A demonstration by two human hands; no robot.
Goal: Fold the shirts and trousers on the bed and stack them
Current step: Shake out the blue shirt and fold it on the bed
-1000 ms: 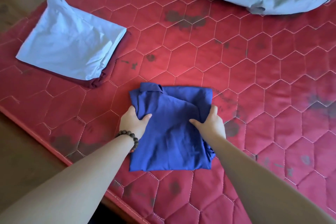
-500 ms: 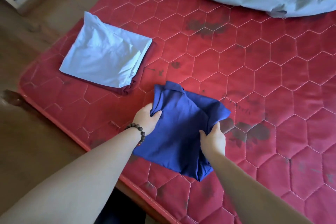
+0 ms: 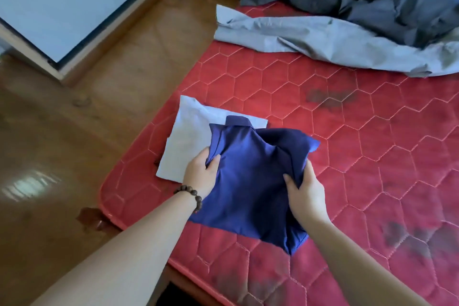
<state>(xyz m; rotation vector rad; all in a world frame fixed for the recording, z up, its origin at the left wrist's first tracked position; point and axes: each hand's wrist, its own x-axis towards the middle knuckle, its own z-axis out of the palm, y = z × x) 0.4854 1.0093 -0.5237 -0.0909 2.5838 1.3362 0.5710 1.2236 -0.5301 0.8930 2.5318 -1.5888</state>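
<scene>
1. so the folded dark-blue collared shirt isn't lying flat on the red quilted mattress like it was a second ago; it's been picked up and carried left and further away, and its collar end now overlaps the folded pale-blue garment at the near-left corner of the bed
2. left hand has its fingers closed on the shirt's left edge, thumb on top; right hand is pinching the right edge the same way; both clearly gripping fabric, the near end sagging a bit
3. looks like the folding of this one is done and this is the stacking bit; the shirt isn't squared over the pale-blue piece yet, it sits off to the right and near side
4. still plenty left I'd guess; a crumpled light-grey garment and a darker grey one lie unfolded at the far side of the bed
</scene>
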